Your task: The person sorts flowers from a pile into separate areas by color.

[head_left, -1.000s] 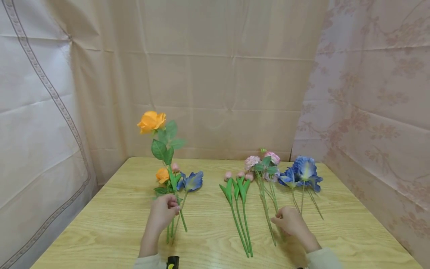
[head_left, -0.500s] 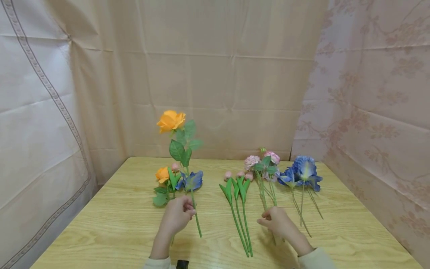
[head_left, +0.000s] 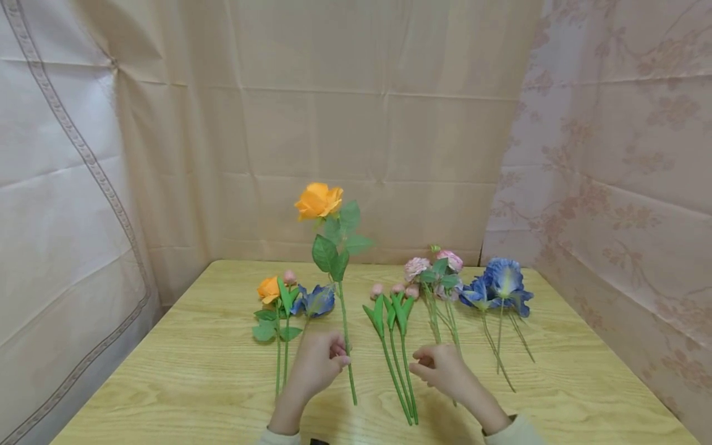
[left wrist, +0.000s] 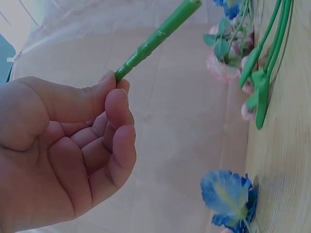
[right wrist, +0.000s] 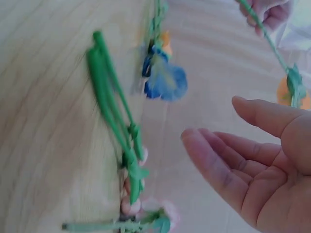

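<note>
My left hand (head_left: 318, 363) pinches the green stem of an orange rose (head_left: 319, 201) between thumb and fingertips, holding it upright above the table. In the left wrist view the stem's lower end (left wrist: 160, 36) sticks out past the thumb. To the right, my right hand (head_left: 442, 371) hovers over the stems of pink tulips (head_left: 397, 315), thumb and fingers apart, with nothing in it. The right wrist view shows this hand (right wrist: 252, 165) with a gap between thumb and forefinger. Below the held rose lies a blue iris (head_left: 317, 301).
On the wooden table (head_left: 211, 371), another orange rose (head_left: 269, 289) and a single pink tulip (head_left: 290, 277) lie at left. Pink carnation-like flowers (head_left: 417, 268) and blue irises (head_left: 503, 281) lie at right. Curtains (head_left: 356, 123) hang behind and at both sides.
The left hand has carried the orange rose rightward from over the left-hand flowers. My right hand has shifted left, from near the pink flowers' stems toward the tulip stems.
</note>
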Action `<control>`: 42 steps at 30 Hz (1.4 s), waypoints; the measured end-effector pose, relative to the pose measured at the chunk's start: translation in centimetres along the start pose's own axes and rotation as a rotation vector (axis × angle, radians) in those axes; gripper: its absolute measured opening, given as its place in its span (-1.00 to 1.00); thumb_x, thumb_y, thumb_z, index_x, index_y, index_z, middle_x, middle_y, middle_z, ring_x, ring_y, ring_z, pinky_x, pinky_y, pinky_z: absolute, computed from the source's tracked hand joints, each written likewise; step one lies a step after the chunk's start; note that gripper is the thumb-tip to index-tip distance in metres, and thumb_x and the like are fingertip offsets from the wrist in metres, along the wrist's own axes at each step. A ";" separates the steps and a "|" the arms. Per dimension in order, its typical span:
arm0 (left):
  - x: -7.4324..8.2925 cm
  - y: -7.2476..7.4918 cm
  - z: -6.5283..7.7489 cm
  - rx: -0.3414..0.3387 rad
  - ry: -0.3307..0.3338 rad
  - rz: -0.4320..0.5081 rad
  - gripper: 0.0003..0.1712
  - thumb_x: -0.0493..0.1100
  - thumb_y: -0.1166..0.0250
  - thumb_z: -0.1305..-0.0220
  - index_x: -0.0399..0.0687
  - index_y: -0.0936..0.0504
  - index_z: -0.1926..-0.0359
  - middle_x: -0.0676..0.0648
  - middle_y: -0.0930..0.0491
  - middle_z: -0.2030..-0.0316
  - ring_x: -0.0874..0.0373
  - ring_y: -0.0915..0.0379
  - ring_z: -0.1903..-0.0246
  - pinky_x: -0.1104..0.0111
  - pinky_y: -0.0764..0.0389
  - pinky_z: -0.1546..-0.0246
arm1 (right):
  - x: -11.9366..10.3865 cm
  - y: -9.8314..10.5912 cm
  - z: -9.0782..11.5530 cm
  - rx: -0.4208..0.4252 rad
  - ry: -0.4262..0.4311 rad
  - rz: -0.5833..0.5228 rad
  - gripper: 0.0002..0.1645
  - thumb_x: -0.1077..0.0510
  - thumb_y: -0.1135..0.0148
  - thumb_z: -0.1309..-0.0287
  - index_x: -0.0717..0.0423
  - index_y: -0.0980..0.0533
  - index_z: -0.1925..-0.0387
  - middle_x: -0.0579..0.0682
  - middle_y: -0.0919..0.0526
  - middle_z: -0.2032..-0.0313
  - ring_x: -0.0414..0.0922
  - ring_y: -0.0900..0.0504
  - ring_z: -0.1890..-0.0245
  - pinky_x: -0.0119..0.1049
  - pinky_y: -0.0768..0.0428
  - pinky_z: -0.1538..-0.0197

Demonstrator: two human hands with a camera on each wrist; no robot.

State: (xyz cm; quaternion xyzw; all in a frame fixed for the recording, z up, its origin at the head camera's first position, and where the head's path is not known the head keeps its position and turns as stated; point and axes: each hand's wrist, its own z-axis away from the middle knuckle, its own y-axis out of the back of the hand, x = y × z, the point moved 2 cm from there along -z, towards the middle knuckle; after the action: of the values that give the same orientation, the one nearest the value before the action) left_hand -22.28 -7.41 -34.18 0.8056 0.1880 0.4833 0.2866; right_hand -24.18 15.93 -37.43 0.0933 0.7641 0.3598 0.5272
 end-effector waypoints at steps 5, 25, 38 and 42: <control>0.5 -1.0 -0.1 -0.047 0.007 0.036 -0.77 -0.44 -0.31 0.06 -0.13 -0.42 0.60 0.09 -0.41 0.63 0.30 -0.28 0.61 0.46 -0.37 0.61 | -0.9 -1.0 0.0 -0.059 0.005 -0.233 -0.59 0.25 -0.19 -0.08 0.59 -0.42 0.16 0.12 -0.59 0.44 0.04 -0.59 0.51 -0.20 -0.57 0.49; 1.7 -3.2 -0.3 -0.093 -0.051 0.052 -0.85 -0.44 -0.31 0.07 -0.18 -0.51 0.51 0.06 -0.52 0.56 0.30 -0.40 0.55 0.50 -0.42 0.53 | -2.7 -5.2 0.1 -0.071 0.126 -0.530 -0.71 0.33 -0.16 -0.06 0.60 -0.40 0.30 0.30 -0.57 0.43 -0.22 -0.61 0.47 -0.27 -0.58 0.41; 1.5 -3.1 -0.1 -0.105 -0.020 0.040 -0.88 -0.39 -0.31 0.05 -0.16 -0.52 0.49 0.04 -0.54 0.54 0.27 -0.42 0.53 0.48 -0.43 0.51 | -2.9 -5.5 -0.4 -0.052 0.042 -0.500 -0.85 0.44 -0.14 -0.01 0.56 -0.42 0.39 0.25 -0.56 0.52 -0.08 -0.62 0.53 -0.26 -0.58 0.48; 1.1 -2.8 0.0 -0.088 -0.026 0.024 -0.92 -0.30 -0.30 -0.01 -0.20 -0.55 0.44 0.04 -0.56 0.53 0.25 -0.42 0.52 0.46 -0.42 0.51 | -3.1 -5.5 -0.9 -0.070 -0.003 -0.503 -0.86 0.44 -0.14 -0.02 0.54 -0.43 0.38 0.18 -0.56 0.53 0.02 -0.62 0.51 -0.26 -0.57 0.49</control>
State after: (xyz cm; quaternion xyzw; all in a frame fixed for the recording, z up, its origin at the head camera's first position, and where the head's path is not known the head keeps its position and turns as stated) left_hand -21.85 -4.67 -35.26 0.8005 0.1533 0.4841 0.3185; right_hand -22.32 9.94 -38.56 -0.1175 0.7495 0.2434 0.6043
